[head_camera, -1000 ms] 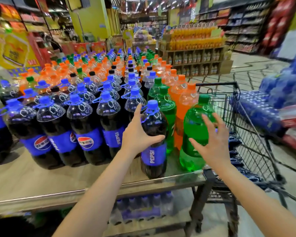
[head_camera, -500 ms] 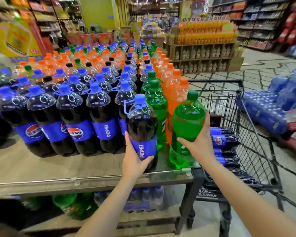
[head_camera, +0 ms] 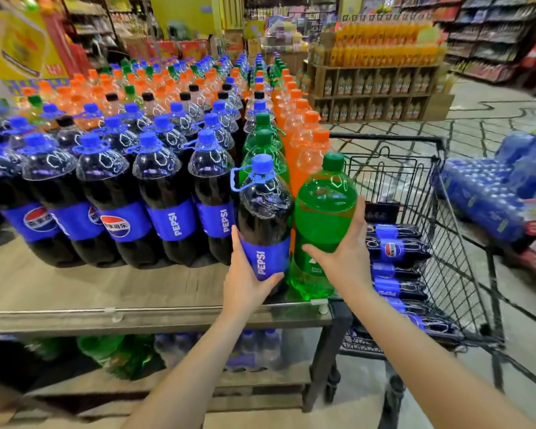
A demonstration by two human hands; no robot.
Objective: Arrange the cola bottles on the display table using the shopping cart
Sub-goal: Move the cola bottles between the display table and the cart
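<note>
Gripping the label band of a cola bottle (head_camera: 265,224), the left hand (head_camera: 247,281) is curling its fingers and thumb round it, while the right hand (head_camera: 344,255) is grasping the green bottle (head_camera: 322,212) just beside it on the right. Both bottles are standing upright at the near right corner of the display table (head_camera: 106,292), close to touching. Right of the table, the shopping cart (head_camera: 446,243) is holding more cola bottles (head_camera: 396,252) lying flat, though their number is hard to tell through the wire.
</note>
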